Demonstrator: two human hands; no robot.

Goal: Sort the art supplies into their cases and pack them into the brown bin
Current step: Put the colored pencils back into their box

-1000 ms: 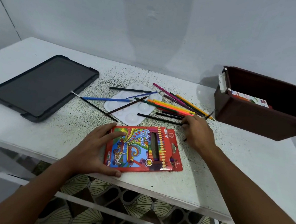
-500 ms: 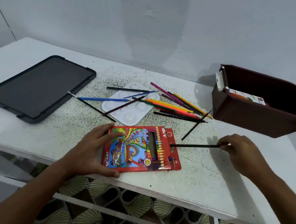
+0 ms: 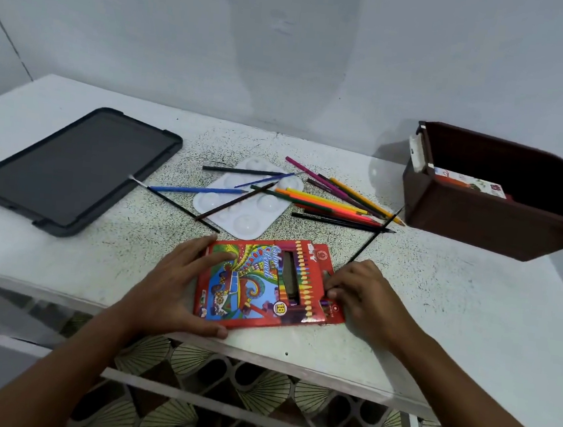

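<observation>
The red pencil case (image 3: 268,282) lies flat close to the near edge of the white table (image 3: 453,309), its lower left corner almost at the lip, with only a thin strip of tabletop between it and the drop. To its right the table is bare all the way to the far side, and there is open speckled surface between the case and the black tablet (image 3: 67,168), which sits well apart at the left. The brown bin (image 3: 485,222) stands at the back right, its right end reaching past the table's edge, and holds one printed box (image 3: 465,181) against its rear wall. One white paint palette (image 3: 247,201) lies behind the case. Over and beside it are scattered coloured pencils (image 3: 329,202); I count roughly a dozen, though the bunched ones overlap too much for an exact figure, plus two thin brushes, one with a pale tip (image 3: 175,199) left of the palette. One black pencil (image 3: 372,237) runs diagonally from the bin's corner down to the knuckles. The left hand (image 3: 177,286) is spread flat, fingers on the case's cover and thumb along its lower edge, pinning it down. The right hand (image 3: 364,298) is curled at the case's right end, fingertips pinched together at the flap; whether they hold a pencil I cannot tell.
</observation>
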